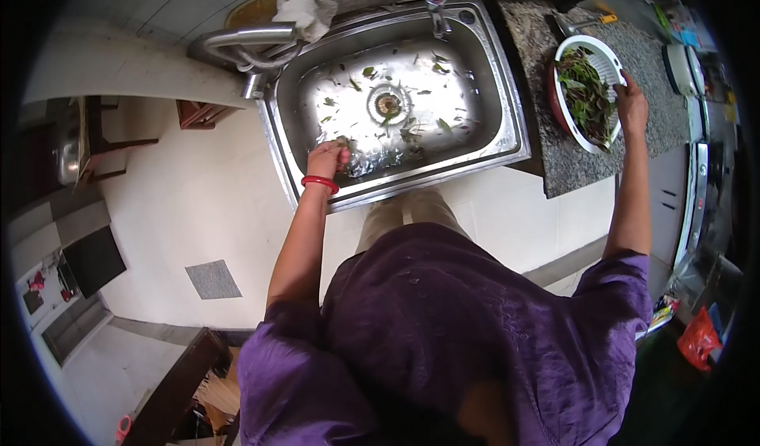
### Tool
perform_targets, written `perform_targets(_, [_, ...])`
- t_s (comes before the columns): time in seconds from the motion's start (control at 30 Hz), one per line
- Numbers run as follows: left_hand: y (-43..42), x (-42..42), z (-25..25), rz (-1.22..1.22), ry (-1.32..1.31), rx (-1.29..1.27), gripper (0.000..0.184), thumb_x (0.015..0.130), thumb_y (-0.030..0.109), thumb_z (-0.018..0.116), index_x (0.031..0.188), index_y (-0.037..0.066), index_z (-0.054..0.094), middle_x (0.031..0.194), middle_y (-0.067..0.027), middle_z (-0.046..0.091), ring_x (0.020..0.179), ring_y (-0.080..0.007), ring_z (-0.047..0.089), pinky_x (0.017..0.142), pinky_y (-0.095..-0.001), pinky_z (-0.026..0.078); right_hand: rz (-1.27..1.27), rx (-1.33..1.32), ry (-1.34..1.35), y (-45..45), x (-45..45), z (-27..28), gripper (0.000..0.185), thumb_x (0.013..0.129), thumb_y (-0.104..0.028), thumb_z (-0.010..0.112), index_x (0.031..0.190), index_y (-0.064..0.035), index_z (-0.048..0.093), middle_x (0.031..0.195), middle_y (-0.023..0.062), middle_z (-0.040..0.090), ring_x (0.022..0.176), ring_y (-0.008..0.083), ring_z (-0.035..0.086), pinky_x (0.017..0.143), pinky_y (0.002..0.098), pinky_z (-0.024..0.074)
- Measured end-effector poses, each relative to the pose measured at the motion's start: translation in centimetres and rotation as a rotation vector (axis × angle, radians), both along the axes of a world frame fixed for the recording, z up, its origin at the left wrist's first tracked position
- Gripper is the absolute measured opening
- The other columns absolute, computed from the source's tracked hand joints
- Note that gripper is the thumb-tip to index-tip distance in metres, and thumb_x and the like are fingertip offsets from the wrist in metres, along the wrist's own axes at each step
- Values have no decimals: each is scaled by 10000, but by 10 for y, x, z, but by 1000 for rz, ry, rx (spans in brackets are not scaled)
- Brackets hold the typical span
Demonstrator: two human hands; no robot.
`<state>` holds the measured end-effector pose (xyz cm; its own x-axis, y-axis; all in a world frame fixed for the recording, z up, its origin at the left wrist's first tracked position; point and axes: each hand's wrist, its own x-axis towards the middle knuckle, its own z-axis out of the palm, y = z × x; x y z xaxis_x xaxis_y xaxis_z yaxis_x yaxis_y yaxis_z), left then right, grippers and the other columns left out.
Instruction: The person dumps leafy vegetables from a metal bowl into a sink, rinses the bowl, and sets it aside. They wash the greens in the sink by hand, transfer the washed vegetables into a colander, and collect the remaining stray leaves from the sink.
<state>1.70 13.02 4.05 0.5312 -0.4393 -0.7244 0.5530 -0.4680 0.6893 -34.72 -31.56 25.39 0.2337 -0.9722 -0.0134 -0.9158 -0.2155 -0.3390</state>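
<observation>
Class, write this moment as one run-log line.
left hand: at sink | right hand: on basket rim | basket: holds greens, beside sink | sink: scattered leaf bits

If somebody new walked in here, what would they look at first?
Probably the big shiny sink in the middle, with green leaf bits scattered over its bottom. Next, the white basket of leafy greens on the speckled counter, its edge held by the right hand. The bright purple shirt fills the space below the sink.
</observation>
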Motion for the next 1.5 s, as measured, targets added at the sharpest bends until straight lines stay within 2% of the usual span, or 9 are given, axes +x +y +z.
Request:
perform_targets(0.2, [3,-2,-26,-189,-580,90,316,747,156,695,536,54,482,535,29,450,493,-74,378,467,-230,336,75,-414,-152,-31,-15,-25,382,847,-330,552,1111,-57,591,1131,165,567,1061,287,534,929,347,383])
perform_targets(0.37, [4,10,-57,-85,-726,120,144,668,76,669,713,47,536,638,-79,568,569,-214,530,591,-311,447,142,-330,-834,44,81,-10,230,879,-174,539,1049,-33,603,948,53,617,868,129,579,767,222,451])
perform_targets(0.47, [-1,13,-48,12,-701,183,117,693,56,639,806,50,609,677,-88,599,600,-218,559,616,-304,458,370,-90,-657,116,161,-37,202,858,-145,560,1033,-51,598,965,50,612,848,123,567,742,242,446])
perform_targets(0.73, [-23,25,-87,718,-153,31,134,859,58,504,905,2,617,861,-91,625,731,-145,571,703,-256,456,470,599,-352,132,309,-285,459,846,-401,518,1179,-84,527,1179,175,503,1075,298,499,923,349,389])
perform_targets(0.83, [-29,25,-108,362,-184,106,235,862,135,475,1022,3,587,966,-96,606,866,-179,554,781,-277,432,541,711,-437,143,340,-319,501,853,-434,496,1195,-68,515,1213,177,489,1116,299,475,944,339,368])
perform_targets(1.03, [-57,26,-127,738,527,-300,344,840,283,504,1084,45,549,1011,-105,558,887,-255,533,773,-389,443,807,1026,-371,177,375,-311,498,832,-393,552,1158,-17,534,1101,141,585,1039,222,530,910,290,383])
perform_targets(1.13, [-67,25,-135,635,433,-255,316,843,291,507,1119,138,520,956,-74,580,776,-233,572,559,-390,437,951,1149,-152,177,377,-312,443,804,-346,588,1141,-60,554,1018,80,614,902,167,562,785,280,446])
perform_targets(1.23, [-84,21,-103,448,397,-322,285,858,294,507,1061,94,524,952,-58,599,790,-194,593,669,-401,476,919,1345,-24,183,369,-297,315,801,-301,595,998,-55,604,882,61,614,760,95,537,599,281,459])
perform_targets(1.5, [-111,-10,-149,-499,-306,121,296,851,175,492,1133,114,561,938,-128,625,850,-220,600,771,-304,470,1270,840,156,164,312,-319,291,805,-297,542,933,-51,631,898,161,627,842,272,588,763,358,440])
